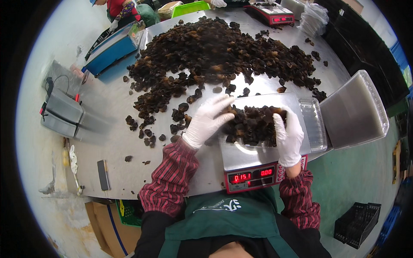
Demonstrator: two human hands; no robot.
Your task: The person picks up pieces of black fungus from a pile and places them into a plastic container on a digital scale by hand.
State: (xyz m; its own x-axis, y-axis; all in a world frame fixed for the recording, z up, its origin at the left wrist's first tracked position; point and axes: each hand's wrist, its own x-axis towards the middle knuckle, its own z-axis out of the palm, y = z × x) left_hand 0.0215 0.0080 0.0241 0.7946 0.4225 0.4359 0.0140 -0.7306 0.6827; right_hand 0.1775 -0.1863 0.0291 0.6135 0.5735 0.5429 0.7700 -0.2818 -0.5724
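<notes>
A clear plastic tray (257, 145) heaped with dark, dried wood ear mushrooms (254, 122) rests on the steel plate of a red digital scale (249, 161). At the tray's left end is my left hand (208, 119), in a white glove, its fingers stretched out and the thumb apart, close to the mushrooms. My gloved right hand (289, 138) curls around the tray's right end, thumb toward the front, fingers partly hidden behind. Beyond the scale spreads a large pile of loose mushrooms (189, 56) on the metal table (116, 150). The scale's red display is lit.
Right of the scale lie a clear empty tray (312, 122) and a tall stack of clear trays (355, 112). A blue box (112, 49), a grey device (64, 109) and a dark pen-like object (103, 175) stand left. Another person (120, 10) works at the far left; a second red scale (272, 15) is far right.
</notes>
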